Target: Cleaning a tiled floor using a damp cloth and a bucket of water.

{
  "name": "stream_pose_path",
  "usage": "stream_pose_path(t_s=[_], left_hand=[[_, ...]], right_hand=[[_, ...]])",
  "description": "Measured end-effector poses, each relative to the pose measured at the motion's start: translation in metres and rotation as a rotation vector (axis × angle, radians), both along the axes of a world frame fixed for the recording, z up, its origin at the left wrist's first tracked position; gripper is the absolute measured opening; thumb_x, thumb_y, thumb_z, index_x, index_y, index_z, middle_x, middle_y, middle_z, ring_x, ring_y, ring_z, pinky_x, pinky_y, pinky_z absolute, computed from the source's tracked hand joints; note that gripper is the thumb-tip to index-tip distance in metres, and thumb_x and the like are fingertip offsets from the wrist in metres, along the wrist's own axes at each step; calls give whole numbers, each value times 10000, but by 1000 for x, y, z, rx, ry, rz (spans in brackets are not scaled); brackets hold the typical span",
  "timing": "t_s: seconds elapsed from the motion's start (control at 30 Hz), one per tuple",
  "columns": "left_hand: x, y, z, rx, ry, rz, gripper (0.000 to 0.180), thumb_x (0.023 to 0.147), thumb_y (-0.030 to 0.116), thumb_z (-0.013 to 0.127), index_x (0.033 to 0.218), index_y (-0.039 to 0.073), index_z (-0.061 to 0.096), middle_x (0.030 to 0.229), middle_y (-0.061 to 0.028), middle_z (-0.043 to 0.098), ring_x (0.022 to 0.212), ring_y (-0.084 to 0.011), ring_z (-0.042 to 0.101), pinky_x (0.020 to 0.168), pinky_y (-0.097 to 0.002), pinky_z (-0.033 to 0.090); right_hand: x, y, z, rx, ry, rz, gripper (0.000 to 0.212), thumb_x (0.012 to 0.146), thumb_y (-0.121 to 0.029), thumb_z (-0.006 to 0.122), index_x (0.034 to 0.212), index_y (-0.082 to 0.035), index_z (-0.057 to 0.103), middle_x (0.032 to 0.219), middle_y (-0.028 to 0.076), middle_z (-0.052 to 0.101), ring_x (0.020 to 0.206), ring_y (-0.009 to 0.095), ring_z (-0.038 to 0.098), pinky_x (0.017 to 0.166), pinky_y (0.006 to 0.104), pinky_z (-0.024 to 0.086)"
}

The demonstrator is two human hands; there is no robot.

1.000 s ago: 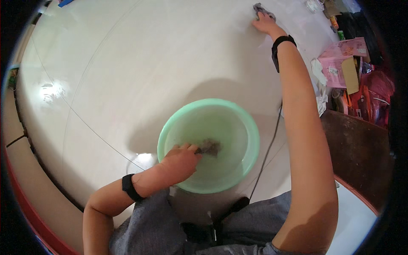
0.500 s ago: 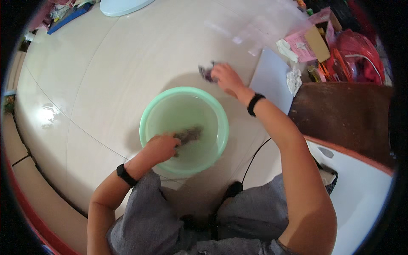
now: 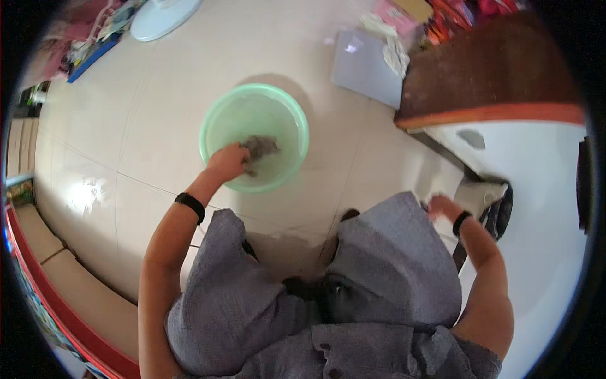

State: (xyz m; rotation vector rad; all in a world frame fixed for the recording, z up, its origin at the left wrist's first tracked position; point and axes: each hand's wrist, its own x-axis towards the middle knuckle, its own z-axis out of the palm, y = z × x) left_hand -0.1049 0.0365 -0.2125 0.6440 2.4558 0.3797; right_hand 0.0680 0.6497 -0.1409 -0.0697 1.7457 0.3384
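Observation:
A light green round basin (image 3: 303, 136) of water stands on the floor in front of me. My left hand (image 3: 228, 162) reaches over its near left rim, fingers closed on a wet dark grey cloth (image 3: 262, 146) that trails in the water. Down beside my right knee is my right hand (image 3: 443, 207), its fingers curled and partly blurred. A small dark bit shows at those fingertips; the knee hides the rest, so what it is cannot be made out.
A grey flat panel (image 3: 366, 66) lies on the tiles at the far right, white crumpled cloth on its edge. Nearby stands a brown-topped white cabinet (image 3: 492, 69). A pale blue round base (image 3: 161, 22) is at the far left. Beige blocks with red edging (image 3: 69, 297) line the left.
My right hand has swung back from beyond the basin, where it held a small dark crumpled cloth, to beside my right knee. My left hand stays in the basin with the grey cloth.

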Motion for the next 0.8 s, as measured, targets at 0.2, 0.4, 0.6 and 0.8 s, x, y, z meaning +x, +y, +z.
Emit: stream_pose_path(t_s=[0.2, 0.4, 0.6, 0.8], left_hand=[[1, 16, 9, -96, -8, 27, 179, 763, 153, 567, 926, 96, 617, 959, -143, 566, 956, -335, 556, 824, -441, 469], [-2, 24, 3, -105, 21, -32, 155, 767, 131, 567, 905, 78, 614, 985, -143, 559, 937, -337, 571, 796, -450, 483], [1, 36, 15, -177, 12, -11, 118, 773, 109, 549, 876, 67, 592, 932, -143, 542, 895, -336, 566, 768, -456, 477], [-2, 31, 11, -98, 37, -35, 123, 776, 144, 561, 832, 37, 581, 902, -151, 531, 877, -349, 562, 760, -463, 474]], right_hand=[[-115, -140, -2, -840, 1122, 265, 175, 735, -100, 588, 908, -73, 583, 908, 104, 529, 936, 300, 494, 834, 383, 425], [-228, -238, -92, -943, 1301, 447, 375, 752, -16, 530, 1126, -40, 534, 1157, 78, 508, 1103, 248, 466, 896, 339, 442], [-240, -209, -139, -797, 1315, 254, 360, 843, -64, 459, 1196, -7, 494, 1258, 129, 480, 1158, 270, 457, 962, 342, 422], [-204, -95, -161, -454, 1301, -98, 387, 876, -87, 433, 1248, 21, 441, 1282, 191, 448, 1108, 329, 495, 933, 400, 436]])
